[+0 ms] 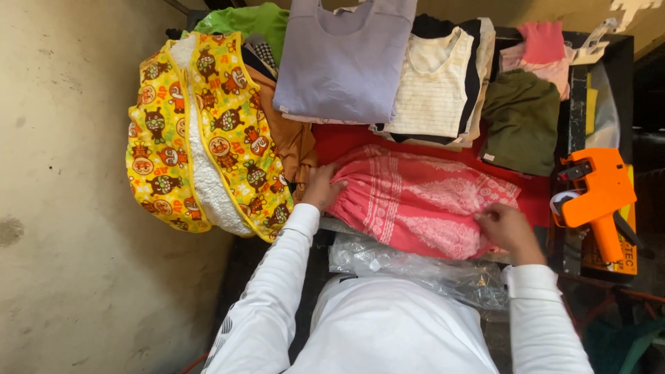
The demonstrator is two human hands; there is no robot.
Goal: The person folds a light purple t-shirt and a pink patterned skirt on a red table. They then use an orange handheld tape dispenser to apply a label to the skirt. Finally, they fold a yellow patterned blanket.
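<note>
Pink patterned cloth: left hand and right hand grasp opposite edges.

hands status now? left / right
Left hand: fingers pressed on the left end of the pink garment, grip unclear.
Right hand: closed, pinching the garment's right edge.

Bare concrete floor, dim rm.

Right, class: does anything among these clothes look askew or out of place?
The yellow cartoon-print vest hangs over the table's left edge, unfolded, unlike the folded tops. Both hands hold the pink patterned garment; nothing looks spilled or damaged.
</note>
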